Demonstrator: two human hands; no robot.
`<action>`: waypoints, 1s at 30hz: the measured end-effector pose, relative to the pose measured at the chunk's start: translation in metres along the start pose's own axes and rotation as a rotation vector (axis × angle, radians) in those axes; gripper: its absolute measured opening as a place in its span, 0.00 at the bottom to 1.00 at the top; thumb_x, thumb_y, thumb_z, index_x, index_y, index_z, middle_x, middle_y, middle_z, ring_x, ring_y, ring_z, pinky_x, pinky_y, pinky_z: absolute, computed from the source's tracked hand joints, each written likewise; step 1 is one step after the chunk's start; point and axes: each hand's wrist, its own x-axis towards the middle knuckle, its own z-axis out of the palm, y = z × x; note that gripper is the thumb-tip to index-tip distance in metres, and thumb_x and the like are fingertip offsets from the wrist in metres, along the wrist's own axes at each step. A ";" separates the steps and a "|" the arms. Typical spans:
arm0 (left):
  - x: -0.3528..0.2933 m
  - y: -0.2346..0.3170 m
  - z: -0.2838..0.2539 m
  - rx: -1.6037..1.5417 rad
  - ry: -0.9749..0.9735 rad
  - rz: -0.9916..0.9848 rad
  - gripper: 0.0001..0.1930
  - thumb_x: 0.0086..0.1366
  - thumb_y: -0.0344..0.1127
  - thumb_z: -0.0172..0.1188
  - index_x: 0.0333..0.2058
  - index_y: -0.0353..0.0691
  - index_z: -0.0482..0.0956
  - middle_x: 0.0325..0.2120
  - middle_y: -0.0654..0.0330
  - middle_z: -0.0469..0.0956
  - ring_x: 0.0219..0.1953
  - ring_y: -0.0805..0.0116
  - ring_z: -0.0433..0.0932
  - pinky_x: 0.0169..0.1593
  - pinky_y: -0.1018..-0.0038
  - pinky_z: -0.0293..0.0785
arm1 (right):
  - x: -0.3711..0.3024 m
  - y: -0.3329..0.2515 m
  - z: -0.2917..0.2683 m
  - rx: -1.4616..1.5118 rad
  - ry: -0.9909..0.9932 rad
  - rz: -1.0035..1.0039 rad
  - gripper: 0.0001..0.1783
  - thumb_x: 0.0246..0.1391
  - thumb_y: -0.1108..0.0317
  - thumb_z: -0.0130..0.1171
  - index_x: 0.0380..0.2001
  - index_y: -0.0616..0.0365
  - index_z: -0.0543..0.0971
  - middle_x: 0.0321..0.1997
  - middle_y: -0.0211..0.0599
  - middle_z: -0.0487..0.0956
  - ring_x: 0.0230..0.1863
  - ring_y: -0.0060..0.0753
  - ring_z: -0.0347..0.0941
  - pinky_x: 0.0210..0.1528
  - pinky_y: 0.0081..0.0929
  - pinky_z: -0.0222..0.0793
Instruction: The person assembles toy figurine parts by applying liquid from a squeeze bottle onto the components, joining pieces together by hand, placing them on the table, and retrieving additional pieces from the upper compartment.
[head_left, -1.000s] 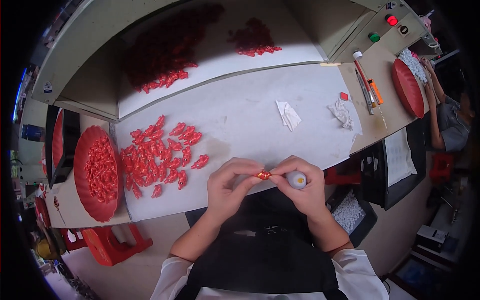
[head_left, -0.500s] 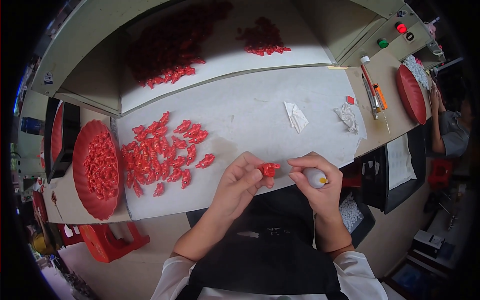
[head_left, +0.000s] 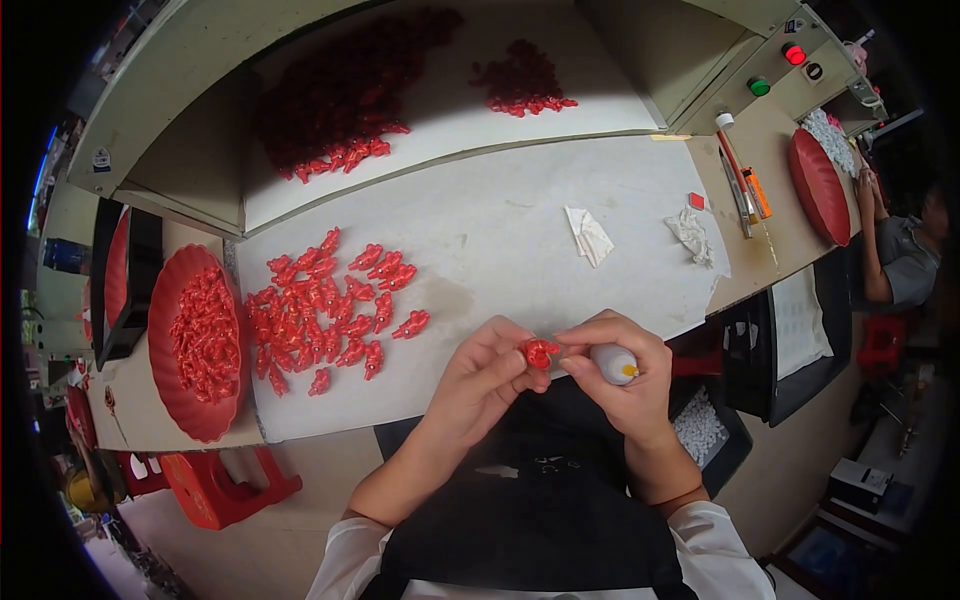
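Just past the table's front edge, my left hand [head_left: 478, 380] pinches a small glossy red figurine [head_left: 541, 352] between thumb and fingers. My right hand [head_left: 640, 385] is closed around a small whitish squeeze bottle [head_left: 611, 364] with a yellow tip, which points away from the figurine. The thumb and forefinger of that hand reach the figurine's right side; whether they pinch something tiny is too small to tell. Left on the white table sheet [head_left: 490, 240] lie many similar red figurines [head_left: 325, 310], loosely spread.
A red scalloped dish [head_left: 160, 385] of figurines stands at left. Inside the booth are two shaded red piles [head_left: 345, 90]. Folded tissue [head_left: 588, 238], crumpled tissue [head_left: 692, 236] and an orange-handled tool [head_left: 760, 193] lie right. Beyond another red dish [head_left: 818, 190] is a co-worker's arm [head_left: 875, 245].
My right hand has moved left, bringing its fingertips from apart to the figurine. The figurine has turned a little in my left hand.
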 end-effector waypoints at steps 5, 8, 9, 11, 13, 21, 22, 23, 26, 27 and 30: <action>-0.004 0.002 0.009 0.450 0.118 0.262 0.10 0.54 0.20 0.51 0.36 0.33 0.67 0.35 0.55 0.71 0.39 0.70 0.72 0.43 0.76 0.69 | 0.000 0.000 -0.001 0.000 -0.008 0.017 0.10 0.36 0.83 0.57 0.27 0.65 0.76 0.25 0.36 0.75 0.26 0.21 0.69 0.28 0.15 0.63; -0.003 0.000 0.012 0.544 0.115 0.347 0.10 0.53 0.17 0.51 0.36 0.32 0.67 0.36 0.54 0.71 0.40 0.69 0.71 0.44 0.76 0.69 | 0.001 0.003 0.000 -0.055 -0.029 -0.030 0.09 0.37 0.80 0.59 0.27 0.62 0.76 0.23 0.35 0.74 0.24 0.25 0.69 0.26 0.17 0.62; -0.003 0.000 0.013 0.576 0.114 0.372 0.10 0.53 0.17 0.51 0.36 0.32 0.68 0.36 0.54 0.71 0.40 0.68 0.71 0.44 0.76 0.69 | 0.001 0.004 0.000 -0.059 -0.035 -0.023 0.08 0.37 0.80 0.59 0.27 0.62 0.76 0.23 0.35 0.74 0.24 0.25 0.69 0.26 0.17 0.62; -0.003 0.001 0.014 0.620 0.120 0.385 0.10 0.53 0.18 0.52 0.36 0.32 0.68 0.36 0.54 0.71 0.40 0.69 0.71 0.44 0.76 0.69 | 0.001 0.005 0.000 -0.063 -0.041 -0.012 0.08 0.37 0.80 0.59 0.26 0.62 0.76 0.23 0.35 0.74 0.24 0.25 0.69 0.26 0.17 0.62; -0.004 0.001 0.015 0.665 0.126 0.399 0.10 0.53 0.18 0.52 0.36 0.31 0.69 0.36 0.55 0.71 0.40 0.69 0.72 0.45 0.76 0.69 | 0.001 0.005 0.000 -0.061 -0.055 0.008 0.07 0.37 0.80 0.59 0.26 0.62 0.76 0.23 0.35 0.74 0.24 0.25 0.69 0.26 0.17 0.63; -0.004 0.002 0.013 0.899 0.176 0.470 0.08 0.49 0.19 0.57 0.31 0.32 0.74 0.31 0.54 0.75 0.36 0.66 0.74 0.39 0.76 0.69 | 0.000 0.005 -0.003 -0.033 -0.086 0.015 0.06 0.39 0.80 0.58 0.25 0.62 0.76 0.23 0.36 0.74 0.25 0.26 0.70 0.27 0.18 0.63; -0.004 0.001 0.013 0.898 0.175 0.469 0.08 0.49 0.19 0.57 0.31 0.32 0.74 0.31 0.54 0.75 0.36 0.66 0.74 0.39 0.76 0.69 | -0.001 0.004 -0.003 -0.029 -0.085 0.015 0.06 0.39 0.79 0.58 0.25 0.62 0.75 0.23 0.36 0.74 0.25 0.26 0.71 0.27 0.18 0.63; -0.003 0.001 0.013 0.901 0.169 0.486 0.08 0.49 0.19 0.57 0.31 0.32 0.74 0.31 0.54 0.75 0.35 0.66 0.74 0.39 0.77 0.69 | -0.001 0.005 -0.003 -0.030 -0.086 0.013 0.06 0.39 0.79 0.58 0.25 0.62 0.75 0.23 0.36 0.74 0.25 0.26 0.71 0.27 0.18 0.63; -0.003 0.000 0.013 0.921 0.165 0.525 0.08 0.49 0.20 0.57 0.30 0.33 0.74 0.30 0.54 0.75 0.34 0.66 0.74 0.38 0.77 0.69 | -0.004 0.004 -0.001 -0.005 -0.066 0.014 0.05 0.40 0.79 0.58 0.25 0.63 0.75 0.24 0.36 0.74 0.25 0.26 0.71 0.27 0.18 0.63; -0.003 -0.001 0.013 0.938 0.169 0.544 0.08 0.48 0.20 0.58 0.30 0.33 0.74 0.30 0.54 0.75 0.33 0.66 0.75 0.37 0.77 0.70 | -0.005 0.004 -0.001 -0.008 -0.058 0.017 0.05 0.40 0.79 0.58 0.25 0.63 0.75 0.24 0.37 0.74 0.25 0.26 0.71 0.28 0.18 0.63; -0.001 -0.001 0.015 1.061 0.176 0.606 0.08 0.48 0.20 0.58 0.30 0.33 0.75 0.29 0.54 0.76 0.32 0.65 0.75 0.36 0.77 0.70 | -0.005 0.004 -0.002 -0.011 -0.047 0.025 0.05 0.41 0.78 0.58 0.25 0.63 0.75 0.24 0.37 0.74 0.26 0.27 0.70 0.28 0.18 0.63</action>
